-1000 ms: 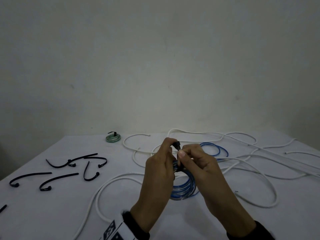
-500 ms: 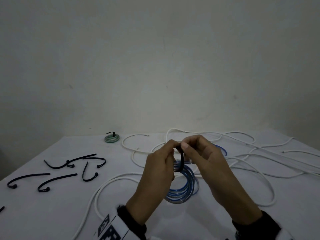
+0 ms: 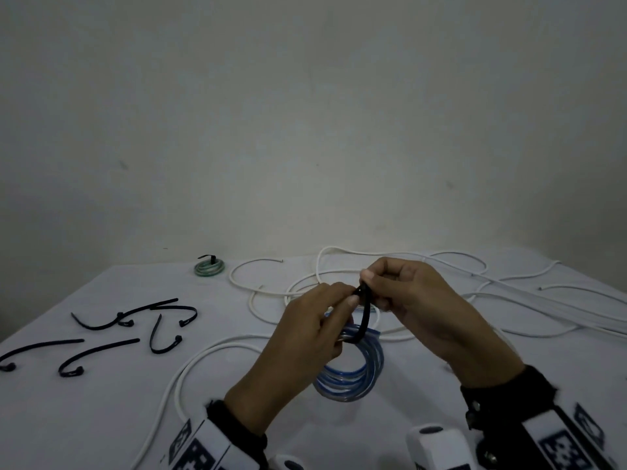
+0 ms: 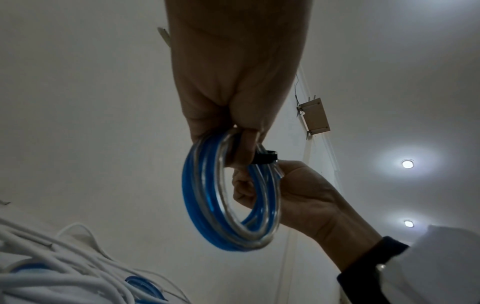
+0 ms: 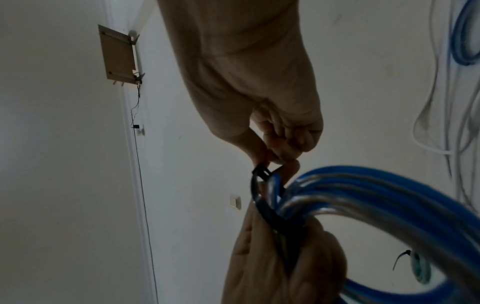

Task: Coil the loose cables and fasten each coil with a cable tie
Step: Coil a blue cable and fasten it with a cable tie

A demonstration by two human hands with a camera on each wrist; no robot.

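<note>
White cables [image 3: 424, 266] clutter right; black ties [image 3: 129, 327] left.

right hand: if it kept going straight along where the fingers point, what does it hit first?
Probably the left hand: the right hand points leftward at it, both pinching the black cable tie round the blue coil. Depth is unclear.

Two hands, the left hand [image 3: 305, 329] and the right hand [image 3: 424, 307], share one blue-and-clear cable coil [image 3: 353, 378] ringed by one black cable tie [image 3: 364, 315]. Left of that coil lie five loose black cable ties [image 3: 101, 354]; beyond them sits one green tied coil [image 3: 209, 267]. Behind the coil sprawl uncoiled white cables [image 3: 339, 262], too tangled to count.
</note>
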